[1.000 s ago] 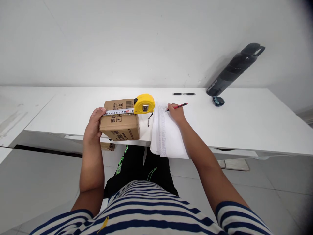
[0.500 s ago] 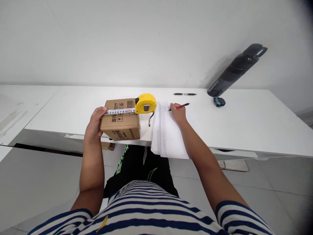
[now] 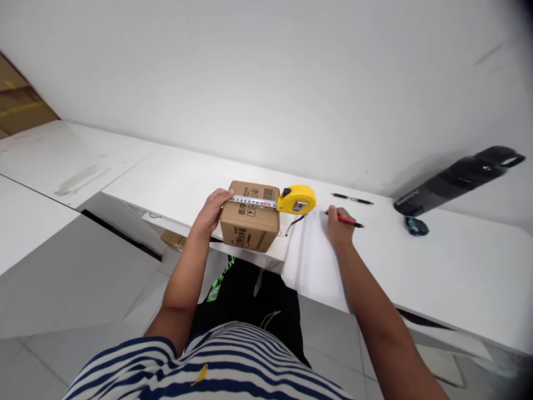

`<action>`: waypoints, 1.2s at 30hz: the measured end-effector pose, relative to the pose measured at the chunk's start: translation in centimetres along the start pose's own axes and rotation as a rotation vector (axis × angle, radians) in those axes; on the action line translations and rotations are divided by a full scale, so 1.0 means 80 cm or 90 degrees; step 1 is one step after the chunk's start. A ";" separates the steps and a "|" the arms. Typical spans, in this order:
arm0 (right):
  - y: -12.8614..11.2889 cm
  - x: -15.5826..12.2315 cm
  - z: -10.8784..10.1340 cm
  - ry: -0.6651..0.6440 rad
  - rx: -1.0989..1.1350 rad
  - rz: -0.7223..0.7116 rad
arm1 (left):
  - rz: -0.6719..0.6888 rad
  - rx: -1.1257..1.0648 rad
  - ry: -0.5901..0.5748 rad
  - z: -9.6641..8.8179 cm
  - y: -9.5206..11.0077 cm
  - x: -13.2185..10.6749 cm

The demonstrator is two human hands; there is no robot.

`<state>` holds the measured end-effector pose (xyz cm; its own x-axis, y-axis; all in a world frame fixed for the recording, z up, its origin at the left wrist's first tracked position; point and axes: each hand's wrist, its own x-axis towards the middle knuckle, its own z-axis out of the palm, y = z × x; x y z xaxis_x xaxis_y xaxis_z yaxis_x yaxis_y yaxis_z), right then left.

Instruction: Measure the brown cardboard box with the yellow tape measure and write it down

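Observation:
My left hand [image 3: 211, 210] is closed at the left side of a small brown cardboard box [image 3: 250, 235]. Its thumb pins the end of a tape measure's blade [image 3: 254, 201] at the box's top edge, while the other fingers are partly hidden behind the side. The blade runs across the box top to the yellow tape measure case [image 3: 297, 200] at the right edge, with a dark wrist strap [image 3: 293, 224] hanging from it. My right hand [image 3: 339, 225] grips a red and black pen [image 3: 352, 223] over an open white notebook [image 3: 314, 266]; any writing is too small to read.
Beyond the notebook, a second pen [image 3: 352, 198] lies on the white desk [image 3: 449, 266]. A black bottle [image 3: 453, 180] stands near the wall, beside a small dark watch-like object [image 3: 416, 226]. Stacked cartons [image 3: 20, 108] show at far left.
My view has swung left and up, so everything sits lower and further right. Both hands keep their holds; the box, tape measure and notebook stay in the same arrangement.

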<state>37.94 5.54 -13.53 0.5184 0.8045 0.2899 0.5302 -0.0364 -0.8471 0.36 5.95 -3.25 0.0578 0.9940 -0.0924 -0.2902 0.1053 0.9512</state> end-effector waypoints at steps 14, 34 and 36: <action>-0.110 -0.063 0.016 -0.118 0.326 -0.185 | -0.003 0.506 -0.159 -0.017 0.063 -0.007; -0.214 -0.237 -0.012 -0.064 0.167 -0.760 | 0.075 0.393 -0.423 -0.017 0.045 -0.162; -0.212 -0.242 -0.009 -0.086 0.165 -0.751 | 0.006 0.379 -0.462 -0.011 0.054 -0.154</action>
<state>19.38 -9.82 -4.43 -0.2743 0.3196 0.9070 0.4708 0.8670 -0.1631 -2.48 -5.80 1.76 0.6983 0.7126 -0.0685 0.2314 -0.1341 0.9636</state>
